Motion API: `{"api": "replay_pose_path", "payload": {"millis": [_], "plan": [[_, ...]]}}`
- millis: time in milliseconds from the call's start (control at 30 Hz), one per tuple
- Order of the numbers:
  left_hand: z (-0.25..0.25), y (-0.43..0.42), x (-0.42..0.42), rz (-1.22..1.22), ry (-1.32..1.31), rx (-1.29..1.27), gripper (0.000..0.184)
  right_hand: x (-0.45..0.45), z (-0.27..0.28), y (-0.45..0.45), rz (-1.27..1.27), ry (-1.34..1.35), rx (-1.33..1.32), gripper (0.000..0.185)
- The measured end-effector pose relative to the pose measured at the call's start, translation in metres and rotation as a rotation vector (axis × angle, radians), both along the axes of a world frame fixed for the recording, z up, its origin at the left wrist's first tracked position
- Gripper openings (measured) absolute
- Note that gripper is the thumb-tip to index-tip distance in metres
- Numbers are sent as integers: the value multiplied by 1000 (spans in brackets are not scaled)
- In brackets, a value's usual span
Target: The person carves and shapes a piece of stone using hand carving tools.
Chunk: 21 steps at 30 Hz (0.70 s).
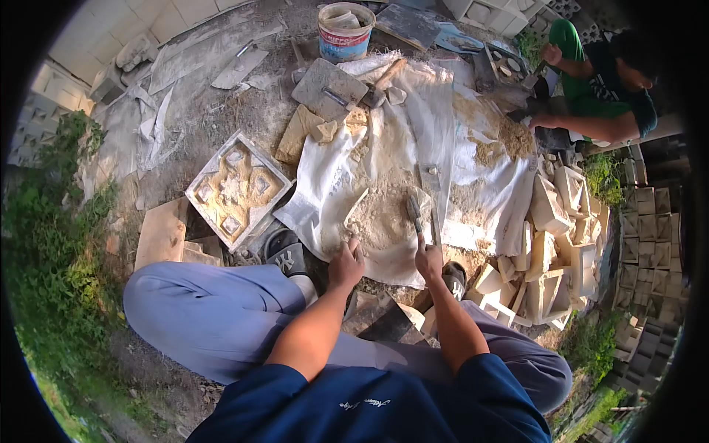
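My right hand (429,263) is wrapped round the handle of a trowel (415,210), whose blade lies over a heap of sandy mix (385,214). The mix rests on a white sack (317,177) spread on the ground. My left hand (346,264) is closed at the near left edge of the mix, beside a thin curved rim; what its fingers hold, if anything, is too small to make out. A long flat metal tool (433,184) lies just right of the trowel. Left of the sack sits a square mould (238,190) with sandy material inside.
A bucket (345,46) stands at the back, with a flat metal plate (329,90) and a hammer (378,88) nearer. Broken pale blocks (550,258) are piled at right. A co-worker (602,88) sits at the upper right. Plants (55,244) grow at left.
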<state>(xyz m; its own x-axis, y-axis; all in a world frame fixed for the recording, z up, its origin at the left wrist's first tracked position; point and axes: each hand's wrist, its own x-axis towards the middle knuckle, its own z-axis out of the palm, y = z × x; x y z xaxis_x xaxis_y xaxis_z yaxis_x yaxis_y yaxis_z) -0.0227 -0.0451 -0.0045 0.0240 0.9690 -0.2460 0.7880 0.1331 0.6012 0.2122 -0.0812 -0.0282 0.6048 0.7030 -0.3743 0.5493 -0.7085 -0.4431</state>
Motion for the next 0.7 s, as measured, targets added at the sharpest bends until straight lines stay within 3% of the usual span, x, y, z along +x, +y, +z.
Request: {"api": "replay_pose_path", "payload": {"millis": [167, 233, 267, 300, 367, 467, 633, 700], "plan": [[-6, -3, 1, 24, 13, 13, 36, -12, 54, 29, 70, 149, 86, 73], [-5, -4, 0, 14, 28, -11, 37, -25, 52, 28, 94, 190, 402, 63], [-3, -4, 0, 8, 28, -7, 37, -32, 46, 22, 126, 82, 381, 56], [-3, -1, 0, 7, 27, -40, 37, -40, 48, 14, 84, 35, 251, 63], [-3, 0, 1, 8, 23, -64, 37, -29, 13, 3, 125, 129, -4, 67], [-8, -1, 0, 28, -1, -41, 38, -25, 38, 19, 90, 193, 4, 72], [1, -4, 2, 26, 44, -71, 37, -40, 46, 20, 64, 193, 515, 59], [3, 0, 3, 29, 45, -30, 37, -45, 27, 4, 119, 55, 415, 59]]}}
